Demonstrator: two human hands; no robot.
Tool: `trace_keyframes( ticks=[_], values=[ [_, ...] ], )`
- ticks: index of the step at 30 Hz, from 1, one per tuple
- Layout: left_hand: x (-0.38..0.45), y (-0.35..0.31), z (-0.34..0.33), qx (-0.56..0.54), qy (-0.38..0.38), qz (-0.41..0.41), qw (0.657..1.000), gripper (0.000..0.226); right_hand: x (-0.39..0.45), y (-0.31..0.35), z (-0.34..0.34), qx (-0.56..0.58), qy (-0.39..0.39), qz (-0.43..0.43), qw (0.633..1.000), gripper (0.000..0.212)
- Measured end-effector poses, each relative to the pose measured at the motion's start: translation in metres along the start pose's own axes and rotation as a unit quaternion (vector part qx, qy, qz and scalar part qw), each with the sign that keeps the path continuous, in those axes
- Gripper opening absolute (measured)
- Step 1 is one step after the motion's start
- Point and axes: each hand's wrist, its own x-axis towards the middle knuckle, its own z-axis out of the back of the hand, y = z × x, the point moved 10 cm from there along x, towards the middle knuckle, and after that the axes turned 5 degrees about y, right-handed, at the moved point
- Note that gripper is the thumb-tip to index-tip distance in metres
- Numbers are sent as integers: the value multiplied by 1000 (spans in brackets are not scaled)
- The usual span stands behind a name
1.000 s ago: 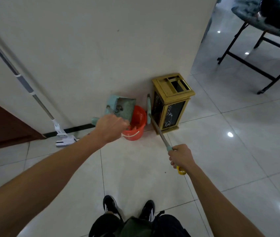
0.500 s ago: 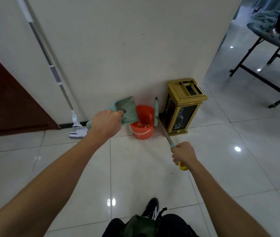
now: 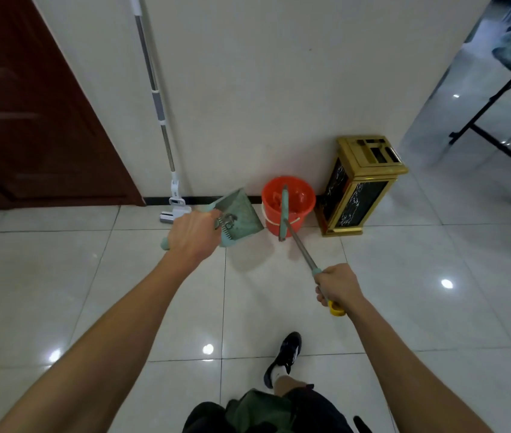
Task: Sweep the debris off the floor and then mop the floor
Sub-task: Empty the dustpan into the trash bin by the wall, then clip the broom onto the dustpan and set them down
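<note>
My left hand [image 3: 192, 234] grips the handle of a teal dustpan [image 3: 241, 215], which hangs above the floor just left of an orange bucket [image 3: 288, 201]. My right hand [image 3: 337, 287] is closed on the metal handle of a teal broom [image 3: 284, 214] with a yellow end cap; the broom head stands in front of the bucket. A mop [image 3: 157, 101] with a grey and white pole leans on the wall, its white head [image 3: 174, 210] resting on the tiles left of the dustpan.
A gold and black bin [image 3: 360, 185] stands against the white wall right of the bucket. A dark red door [image 3: 26, 114] fills the left. A folding table's black legs [image 3: 497, 126] stand at far right. My black shoe [image 3: 283, 357] is on the glossy white tiles.
The view has shifted left, bringing the door and mop into sight. The dustpan has come down and away from the bucket, and the broom head now stands before the bucket.
</note>
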Motion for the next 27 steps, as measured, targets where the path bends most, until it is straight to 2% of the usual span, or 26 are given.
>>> trace_keyframes(
  ticks=[7,14,21,27],
  values=[
    [-39,29,-50,-9,50,35,998,25,-15,0,-36,-57,35,-1,998,17],
    [-57,42,-97,-31,79,67,994,24,7,10,-71,-114,83,-1,990,14],
    [-33,30,-149,-48,139,91,985,25,58,30,-88,-147,134,-28,980,12],
    [3,6,-191,-54,183,106,976,26,113,54,-96,-172,191,-56,965,24]
  ],
)
